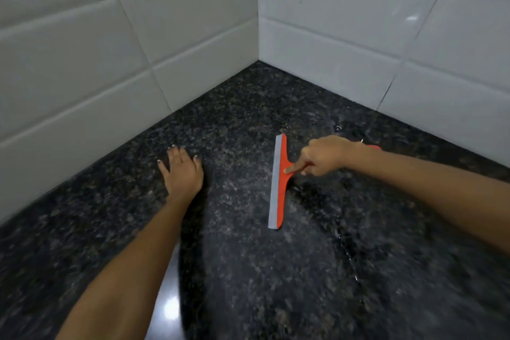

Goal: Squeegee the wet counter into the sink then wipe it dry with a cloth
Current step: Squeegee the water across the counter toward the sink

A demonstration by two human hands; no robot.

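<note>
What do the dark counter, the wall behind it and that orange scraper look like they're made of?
Counter: likely polished granite, black with pale speckles and glossy reflections.
Wall: glazed white ceramic tiles, with grout lines and sheen.
Squeegee: orange body, probably plastic; its grey blade strip looks like rubber.

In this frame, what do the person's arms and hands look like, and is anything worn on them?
Both forearms are bare, with no sleeves in view. The left hand has light-painted fingernails and shows no jewellery. The right hand has a thin bangle or bracelet at the wrist, only partly visible. No gloves or watch show.
</note>
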